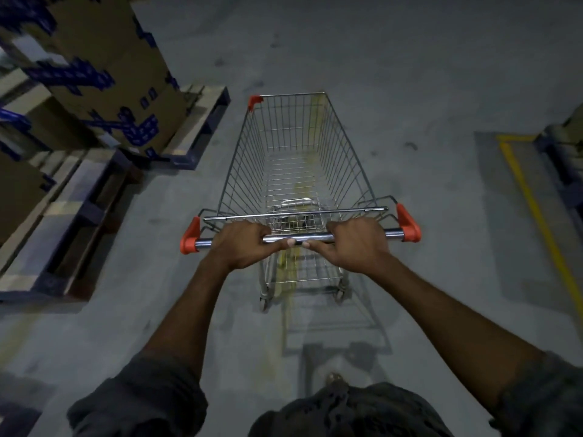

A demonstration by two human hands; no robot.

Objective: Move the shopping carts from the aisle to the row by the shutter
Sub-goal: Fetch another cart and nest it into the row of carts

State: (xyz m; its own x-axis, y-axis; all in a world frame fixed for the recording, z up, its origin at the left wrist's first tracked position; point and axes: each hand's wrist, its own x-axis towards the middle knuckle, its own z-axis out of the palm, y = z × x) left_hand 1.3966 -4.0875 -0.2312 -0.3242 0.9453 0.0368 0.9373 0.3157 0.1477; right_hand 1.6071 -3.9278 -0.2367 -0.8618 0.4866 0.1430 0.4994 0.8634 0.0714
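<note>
Grey concrete floor (410, 74), dim light, warehouse aisle. Far left: stacked cardboard boxes (104, 77) on pallets (79, 216), the pallet corners reaching toward the lane. Centre: one empty wire cart (299, 159), red corner caps, pointing away from the person. Left hand (244, 244) wraps the chrome handle (315, 237) left of centre, fingers curled over the bar, thumb under. Right hand (356, 244) grips the same bar right of centre in the same way; the two thumbs nearly meet. Right: yellow line (536, 209) painted on the floor, another pallet at the frame edge. Shutter and cart row not in view, so the cart is judged in transit. Risks: both hands sit near mid-bar, giving weak steering leverage; a caster drifting left could clip a pallet corner. Low light may hide floor marks or debris.
</note>
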